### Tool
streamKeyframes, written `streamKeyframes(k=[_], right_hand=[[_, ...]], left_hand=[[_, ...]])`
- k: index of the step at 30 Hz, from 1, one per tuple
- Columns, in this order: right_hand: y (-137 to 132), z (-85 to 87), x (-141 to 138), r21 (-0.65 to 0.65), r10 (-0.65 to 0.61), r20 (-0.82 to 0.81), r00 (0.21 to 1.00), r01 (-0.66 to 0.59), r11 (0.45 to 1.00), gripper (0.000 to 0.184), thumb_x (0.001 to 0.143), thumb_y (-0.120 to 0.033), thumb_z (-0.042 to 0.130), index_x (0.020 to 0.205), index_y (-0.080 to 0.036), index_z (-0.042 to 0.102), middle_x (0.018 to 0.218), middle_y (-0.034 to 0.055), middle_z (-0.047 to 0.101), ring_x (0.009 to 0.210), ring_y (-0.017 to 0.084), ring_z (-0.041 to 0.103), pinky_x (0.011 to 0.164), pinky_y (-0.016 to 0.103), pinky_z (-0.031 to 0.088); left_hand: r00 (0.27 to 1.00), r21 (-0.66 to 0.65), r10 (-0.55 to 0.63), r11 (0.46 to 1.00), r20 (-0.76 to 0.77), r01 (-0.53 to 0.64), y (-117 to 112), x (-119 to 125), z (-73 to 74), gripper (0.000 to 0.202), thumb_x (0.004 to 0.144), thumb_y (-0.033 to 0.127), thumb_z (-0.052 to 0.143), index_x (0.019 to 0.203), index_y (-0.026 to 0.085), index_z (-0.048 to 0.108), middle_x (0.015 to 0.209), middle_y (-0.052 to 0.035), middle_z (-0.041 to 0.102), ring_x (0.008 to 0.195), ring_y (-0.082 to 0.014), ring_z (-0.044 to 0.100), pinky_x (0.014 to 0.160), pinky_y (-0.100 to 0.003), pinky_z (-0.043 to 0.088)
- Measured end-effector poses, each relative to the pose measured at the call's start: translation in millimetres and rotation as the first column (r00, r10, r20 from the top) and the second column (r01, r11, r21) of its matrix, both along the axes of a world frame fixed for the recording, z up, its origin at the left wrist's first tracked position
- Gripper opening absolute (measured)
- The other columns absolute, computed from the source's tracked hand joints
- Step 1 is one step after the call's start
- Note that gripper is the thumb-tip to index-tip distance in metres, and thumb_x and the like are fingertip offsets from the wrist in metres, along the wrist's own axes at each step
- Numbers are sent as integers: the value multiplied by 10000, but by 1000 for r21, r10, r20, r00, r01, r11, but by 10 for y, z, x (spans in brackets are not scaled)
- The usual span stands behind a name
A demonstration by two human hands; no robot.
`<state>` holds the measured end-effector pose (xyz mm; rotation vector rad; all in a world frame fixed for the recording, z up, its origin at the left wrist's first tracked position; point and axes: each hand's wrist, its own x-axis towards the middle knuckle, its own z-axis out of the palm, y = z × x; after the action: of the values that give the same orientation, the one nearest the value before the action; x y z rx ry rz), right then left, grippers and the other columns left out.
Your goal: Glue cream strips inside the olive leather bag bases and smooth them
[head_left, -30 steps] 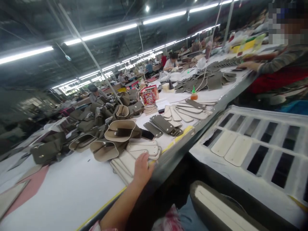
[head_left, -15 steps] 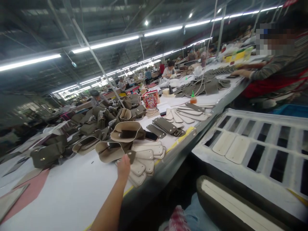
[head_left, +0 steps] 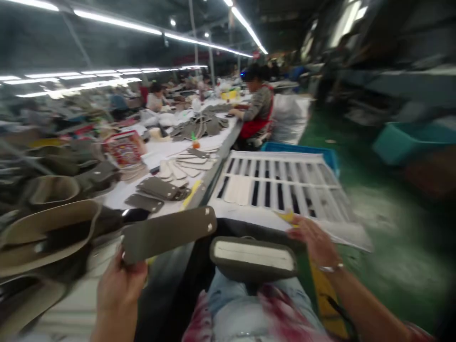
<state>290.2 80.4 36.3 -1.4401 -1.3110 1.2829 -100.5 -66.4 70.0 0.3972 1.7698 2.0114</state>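
Observation:
My left hand (head_left: 119,289) grips one end of a flat grey-brown leather flap (head_left: 171,232) with rounded corners and small metal studs. The flap is held up over the table's edge and points to the right. Blurred by motion, my right hand (head_left: 315,242) has its fingers stretched out beside the near edge of a white slatted rack (head_left: 260,209), close to a yellow strip; I see nothing held in it. Between my hands, at my lap, lies a grey-brown leather piece with a cream top (head_left: 252,259). Open grey-brown bags (head_left: 46,237) stand left of my left hand.
On the table are stacked grey-brown flaps (head_left: 158,187), cream flaps (head_left: 185,166), a small bottle with a green tip (head_left: 195,141) and a red patterned bag (head_left: 124,149). Two cream pieces (head_left: 238,190) rest on the rack. A co-worker (head_left: 258,107) sits farther along; a teal bin (head_left: 409,145) stands right.
The view has swung right. My left hand has lifted the grey-brown flap from beside the cream stack, out past the table's edge. My right hand has come into view by the rack.

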Motion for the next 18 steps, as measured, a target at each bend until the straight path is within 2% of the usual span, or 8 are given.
streamKeyframes(k=[2, 4, 6, 7, 10, 14, 16, 18], right_hand=[[-254, 8, 156, -173, 91, -240, 966, -135, 976, 418, 858, -523, 359, 1068, -193, 506, 1074, 123, 574, 698, 172, 631, 579, 306, 514], [-460, -39, 129, -341, 152, -490, 858, -349, 873, 551, 823, -621, 286, 1022, -160, 513, 992, 141, 607, 600, 191, 637, 461, 289, 484], [-612, -124, 82, -462, 102, -584, 805, -434, 774, 594, 807, -647, 249, 913, -133, 527, 841, 132, 638, 498, 185, 618, 383, 261, 446], [-670, -174, 87, -500, 54, -590, 806, -416, 759, 563, 801, -637, 277, 861, -133, 521, 766, 112, 641, 455, 174, 601, 363, 251, 436], [-772, -311, 232, -496, -37, -548, 835, -289, 819, 420, 740, -576, 480, 771, -157, 488, 619, 31, 614, 404, 136, 566, 359, 219, 431], [-724, -387, 464, -438, 47, -386, 921, -228, 870, 405, 696, -559, 558, 720, -162, 488, 552, -10, 578, 425, 118, 565, 394, 202, 436], [-649, -391, 512, -409, 99, -245, 964, -195, 892, 395, 717, -555, 524, 691, -162, 492, 515, -13, 558, 399, 106, 532, 384, 200, 416], [-572, -403, 529, -378, 134, -121, 984, -171, 910, 366, 745, -525, 493, 659, -169, 482, 468, -27, 518, 365, 93, 481, 369, 197, 384]], left_hand=[[976, -197, -196, 965, -92, 175, 101, 360, -217, 192, 782, 362, 476, 889, 263, 600, 776, 38, 657, 829, -162, 614, 619, -223, 528], [932, -310, -344, 904, -117, 295, 138, 639, -422, 264, 684, 385, 587, 921, 271, 605, 787, 19, 660, 857, -217, 610, 624, -277, 534], [881, -401, -449, 842, -150, 361, 141, 820, -582, 363, 558, 368, 682, 902, 269, 616, 811, -5, 661, 929, -271, 585, 682, -323, 527], [844, -461, -499, 806, -195, 370, 141, 879, -645, 394, 503, 359, 710, 876, 269, 620, 827, -15, 661, 969, -294, 565, 723, -343, 517], [740, -589, -596, 733, -313, 341, 174, 984, -780, 390, 414, 369, 736, 770, 273, 609, 828, -24, 659, 995, -324, 543, 796, -382, 483], [728, -617, -647, 673, -226, 407, 293, 1091, -840, 299, 597, 519, 599, 747, 260, 604, 758, 2, 659, 767, -244, 613, 635, -331, 508], [724, -687, -677, 589, -131, 427, 360, 1136, -807, 364, 643, 569, 554, 758, 229, 618, 677, 8, 644, 619, -201, 600, 535, -286, 484], [702, -761, -711, 475, -36, 442, 421, 1163, -747, 432, 614, 616, 573, 720, 200, 625, 559, 20, 597, 510, -167, 548, 472, -252, 439]])
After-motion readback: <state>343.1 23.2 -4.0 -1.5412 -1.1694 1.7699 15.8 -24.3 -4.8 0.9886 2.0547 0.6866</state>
